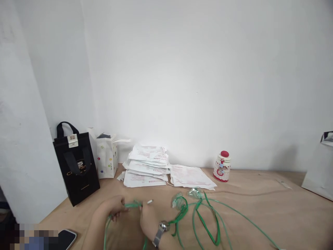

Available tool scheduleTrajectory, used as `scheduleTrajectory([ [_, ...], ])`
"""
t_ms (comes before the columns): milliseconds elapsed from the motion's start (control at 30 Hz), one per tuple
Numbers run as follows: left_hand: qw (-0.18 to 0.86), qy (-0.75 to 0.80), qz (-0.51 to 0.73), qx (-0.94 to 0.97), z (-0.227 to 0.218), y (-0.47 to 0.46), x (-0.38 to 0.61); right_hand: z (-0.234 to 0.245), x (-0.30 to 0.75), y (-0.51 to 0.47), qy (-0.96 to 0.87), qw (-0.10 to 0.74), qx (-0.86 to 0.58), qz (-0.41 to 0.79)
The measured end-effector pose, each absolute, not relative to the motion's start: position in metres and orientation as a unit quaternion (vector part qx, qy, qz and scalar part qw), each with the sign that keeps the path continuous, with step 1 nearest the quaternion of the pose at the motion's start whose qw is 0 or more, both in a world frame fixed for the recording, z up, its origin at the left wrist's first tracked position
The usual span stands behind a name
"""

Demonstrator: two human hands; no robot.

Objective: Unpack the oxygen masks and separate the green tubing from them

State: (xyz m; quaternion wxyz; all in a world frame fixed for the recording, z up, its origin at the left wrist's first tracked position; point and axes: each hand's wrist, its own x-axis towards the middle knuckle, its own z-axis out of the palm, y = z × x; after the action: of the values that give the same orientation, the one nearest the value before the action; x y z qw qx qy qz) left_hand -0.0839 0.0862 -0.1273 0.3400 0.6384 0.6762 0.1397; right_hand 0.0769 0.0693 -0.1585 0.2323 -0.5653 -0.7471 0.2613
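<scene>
My left hand is closed around one end of a bunch of green tubing. The other end is gripped by my right hand, with a watch on that wrist. The tubing stretches between both hands just above the table, and a length of it hangs below my left hand. A small white piece shows beside my right fingers; its kind is unclear. To the right lie two clear face masks, one a clear mask and the other a clear mask, with green straps and tubes.
Stacked white printed packets stand by the wall, with flat packets beside them. A red-topped bottle, a black bag, a dotted white bag and a white bag surround the brown table. A phone lies at lower left.
</scene>
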Motion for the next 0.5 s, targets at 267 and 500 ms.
scheduleTrajectory([
  [267, 0.243, 0.695, 0.217, 0.640, -0.105, 0.086, -0.092, -0.122, 0.150, 0.109, -0.743, 0.204, -0.631, 0.090],
  [500, 0.232, 0.644, 0.283, 0.671, -0.060, 0.053, -0.072, -0.130, 0.270, 0.144, -0.643, 0.177, -0.739, 0.090],
])
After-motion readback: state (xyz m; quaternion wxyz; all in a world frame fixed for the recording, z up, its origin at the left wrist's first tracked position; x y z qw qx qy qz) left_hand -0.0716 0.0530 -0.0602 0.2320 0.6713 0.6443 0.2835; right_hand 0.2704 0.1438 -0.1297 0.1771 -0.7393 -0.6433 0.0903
